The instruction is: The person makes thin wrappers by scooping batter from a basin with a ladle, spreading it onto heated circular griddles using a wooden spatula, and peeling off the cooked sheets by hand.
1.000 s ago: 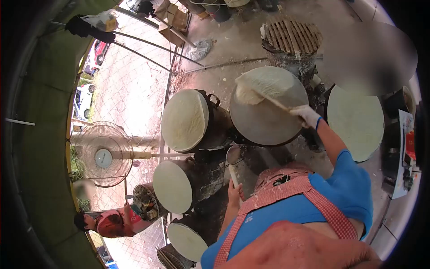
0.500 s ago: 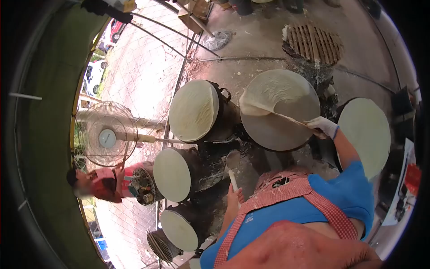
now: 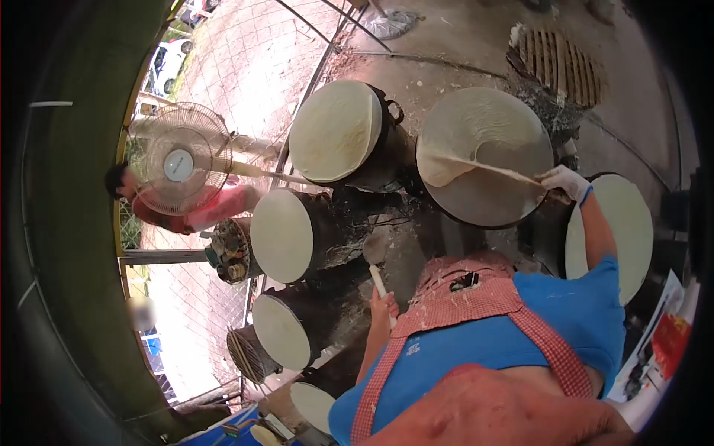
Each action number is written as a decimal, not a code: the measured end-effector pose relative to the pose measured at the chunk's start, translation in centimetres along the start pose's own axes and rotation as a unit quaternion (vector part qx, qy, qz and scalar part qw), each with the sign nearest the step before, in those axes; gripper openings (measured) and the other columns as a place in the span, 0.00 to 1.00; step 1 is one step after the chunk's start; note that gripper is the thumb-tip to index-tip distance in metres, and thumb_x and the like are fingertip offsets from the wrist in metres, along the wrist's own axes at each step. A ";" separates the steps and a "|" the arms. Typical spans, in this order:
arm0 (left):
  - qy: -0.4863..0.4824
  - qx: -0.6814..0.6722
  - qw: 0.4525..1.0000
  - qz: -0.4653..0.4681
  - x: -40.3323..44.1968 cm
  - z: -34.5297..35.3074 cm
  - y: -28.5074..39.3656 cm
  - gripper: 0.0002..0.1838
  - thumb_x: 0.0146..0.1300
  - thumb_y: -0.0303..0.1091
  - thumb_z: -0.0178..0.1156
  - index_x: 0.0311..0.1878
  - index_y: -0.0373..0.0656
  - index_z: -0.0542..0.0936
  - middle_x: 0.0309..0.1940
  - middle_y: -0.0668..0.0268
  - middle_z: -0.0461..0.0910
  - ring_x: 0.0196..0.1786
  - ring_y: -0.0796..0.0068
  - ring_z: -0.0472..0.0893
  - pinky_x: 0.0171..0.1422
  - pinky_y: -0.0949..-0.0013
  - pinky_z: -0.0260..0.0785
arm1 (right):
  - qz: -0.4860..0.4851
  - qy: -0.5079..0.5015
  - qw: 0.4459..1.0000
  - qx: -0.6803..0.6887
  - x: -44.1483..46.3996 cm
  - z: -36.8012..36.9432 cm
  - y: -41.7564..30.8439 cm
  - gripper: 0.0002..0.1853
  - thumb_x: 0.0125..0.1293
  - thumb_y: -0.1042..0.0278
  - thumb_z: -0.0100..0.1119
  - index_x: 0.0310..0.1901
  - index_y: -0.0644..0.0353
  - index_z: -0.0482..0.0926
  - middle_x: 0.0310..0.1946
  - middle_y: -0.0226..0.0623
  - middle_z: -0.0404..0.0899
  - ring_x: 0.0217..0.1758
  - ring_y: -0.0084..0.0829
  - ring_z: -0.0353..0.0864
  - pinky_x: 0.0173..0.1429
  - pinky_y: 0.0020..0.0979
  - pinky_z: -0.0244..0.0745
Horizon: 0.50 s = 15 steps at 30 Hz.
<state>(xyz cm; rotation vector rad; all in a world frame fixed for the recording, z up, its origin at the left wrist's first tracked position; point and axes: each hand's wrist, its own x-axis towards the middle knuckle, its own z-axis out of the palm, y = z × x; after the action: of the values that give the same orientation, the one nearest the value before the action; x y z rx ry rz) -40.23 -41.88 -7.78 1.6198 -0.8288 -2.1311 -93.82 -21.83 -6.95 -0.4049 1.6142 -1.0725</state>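
Dough lies on the griddle just beyond my apron, spread over its far part and folded into a flap at its left. Nearest to me, my left hand is curled around the pale handle of a ladle, whose dark round head points away from me, apart from the griddle. Farther out, my gloved right hand is at the griddle's right edge, fingers closed on the end of a long pale strip; whether that is a stick or the dough's lifted edge, I cannot tell. I judge the step in hand to be working the dough across the griddle, and the next move to call for a firm right-hand grip and an even, low sweep. The strip's long axis runs slantwise, from my right fingers leftward and slightly away from me, and its far end points into the flap. More griddles topped with pale rounds stand to my left, and one to my right. Beyond are a slatted lid, a fan and a person in red behind it.
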 end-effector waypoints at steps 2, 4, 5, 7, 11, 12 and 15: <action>-0.005 0.011 1.000 0.015 -1.1 0.2 0.1 0.30 0.57 0.21 0.49 0.62 0.52 0.53 0.17 0.70 0.58 0.12 0.81 0.58 0.12 0.76 0.49 | 0.016 0.052 0.987 -0.152 4.6 -0.5 -1.3 0.04 0.49 0.70 0.61 0.23 0.59 0.77 0.18 0.37 0.75 0.16 0.27 0.73 0.20 0.29 0.65; 0.036 0.006 0.999 0.002 -1.8 0.3 0.0 0.28 0.57 0.21 0.49 0.59 0.52 0.56 0.16 0.71 0.58 0.12 0.82 0.58 0.12 0.76 0.50 | -0.051 0.029 0.998 -0.007 5.2 0.6 -5.4 0.11 0.51 0.70 0.58 0.36 0.62 0.81 0.10 0.32 0.66 0.12 0.22 0.64 0.16 0.27 0.60; 0.037 0.015 0.999 -0.005 -1.8 0.4 -0.4 0.28 0.57 0.21 0.49 0.59 0.52 0.56 0.16 0.71 0.58 0.12 0.82 0.58 0.12 0.76 0.50 | 0.000 0.018 0.999 -0.040 5.1 2.0 -7.8 0.07 0.51 0.69 0.59 0.30 0.62 0.79 0.12 0.31 0.68 0.14 0.22 0.65 0.19 0.26 0.60; 0.049 0.011 0.999 -0.009 -2.0 -0.7 -0.6 0.24 0.57 0.21 0.48 0.55 0.51 0.58 0.16 0.71 0.58 0.12 0.82 0.58 0.12 0.76 0.50 | 0.059 -0.004 0.997 -0.058 6.7 2.1 -6.1 0.07 0.51 0.68 0.59 0.23 0.63 0.77 0.14 0.31 0.69 0.17 0.22 0.66 0.22 0.25 0.61; 0.057 0.001 0.998 0.000 -2.4 -1.1 -1.9 0.23 0.56 0.21 0.48 0.54 0.51 0.59 0.16 0.72 0.58 0.12 0.83 0.58 0.12 0.78 0.51 | -0.019 -0.100 0.989 -0.107 3.4 -1.9 1.1 0.06 0.48 0.71 0.57 0.26 0.66 0.78 0.16 0.30 0.70 0.18 0.19 0.65 0.22 0.25 0.62; 0.064 -0.012 0.998 -0.002 -2.7 -1.6 -2.3 0.23 0.56 0.21 0.48 0.54 0.51 0.59 0.16 0.72 0.58 0.12 0.83 0.58 0.12 0.78 0.51 | -0.001 -0.092 0.992 -0.083 1.2 -2.4 1.2 0.07 0.47 0.72 0.56 0.27 0.66 0.78 0.16 0.30 0.70 0.17 0.18 0.65 0.21 0.25 0.62; 0.084 -0.032 0.996 -0.025 -2.6 -1.8 -2.6 0.27 0.56 0.20 0.48 0.57 0.54 0.58 0.16 0.72 0.58 0.12 0.83 0.57 0.12 0.78 0.50 | -0.135 -0.071 0.981 -0.116 0.2 -3.2 -0.9 0.13 0.45 0.71 0.57 0.33 0.69 0.79 0.14 0.29 0.69 0.10 0.17 0.60 0.12 0.26 0.54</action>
<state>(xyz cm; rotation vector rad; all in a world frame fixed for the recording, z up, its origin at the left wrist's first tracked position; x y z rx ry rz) -37.52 -38.78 -7.78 1.7741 -0.6678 -1.9999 -97.01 -21.05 -6.41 -0.8587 1.5894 -1.0312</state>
